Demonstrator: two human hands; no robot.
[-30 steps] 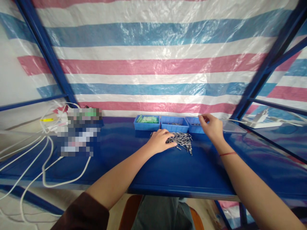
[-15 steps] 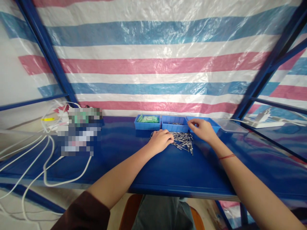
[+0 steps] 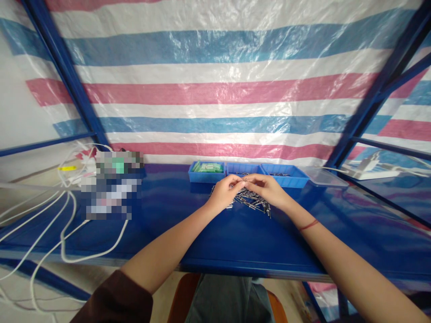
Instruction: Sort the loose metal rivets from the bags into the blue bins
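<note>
Over a loose pile of thin silvery metal pins (image 3: 254,201), which look like blind rivets, my two hands meet at the fingertips. My left hand (image 3: 225,192) is closed in a pinch, thumb and forefinger together. Facing it, my right hand (image 3: 270,190) pinches at the same spot. Whatever lies between the fingertips is too small to make out. Just behind the hands stands the middle blue bin (image 3: 244,168), partly covered by them, with a few pins inside. The right blue bin (image 3: 292,179) also holds some pins.
A left blue bin (image 3: 207,178) contains green-and-clear packets (image 3: 209,167). Beside the right bin lies a clear plastic lid (image 3: 328,177). White cables (image 3: 70,224) loop over the table's left side near blurred items. A white power strip (image 3: 373,170) is at far right.
My right hand has come left and down from the right bin to my left hand. My left hand has lifted slightly off the pile, and the fingertips now meet.
</note>
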